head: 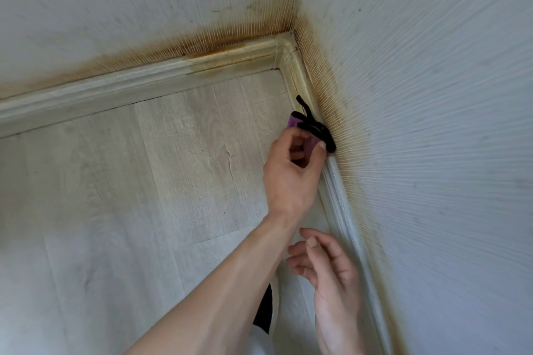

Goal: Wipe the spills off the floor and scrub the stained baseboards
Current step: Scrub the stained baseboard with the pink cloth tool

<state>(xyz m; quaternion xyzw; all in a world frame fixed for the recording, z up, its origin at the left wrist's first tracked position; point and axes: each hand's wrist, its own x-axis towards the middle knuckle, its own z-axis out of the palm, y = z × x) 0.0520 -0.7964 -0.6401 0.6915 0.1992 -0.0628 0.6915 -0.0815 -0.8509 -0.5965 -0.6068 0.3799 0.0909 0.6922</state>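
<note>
Nearest, the right hand (pixel 326 265) hangs loose, fingers relaxed, gripping nothing. Further up, the left hand (pixel 291 164) pinches a purple scrubber (pixel 308 130) with black straps against the right baseboard (pixel 340 202), pale below it, rust-orange stained towards the corner beyond.

Bare forearms (pixel 219 282); perhaps white and black clothing (pixel 264 314).

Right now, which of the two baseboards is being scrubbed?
The right-hand baseboard, running toward the camera. The left hand presses a purple and black scrubber against it. The back-wall baseboard, meeting it at the corner, is untouched.
</note>
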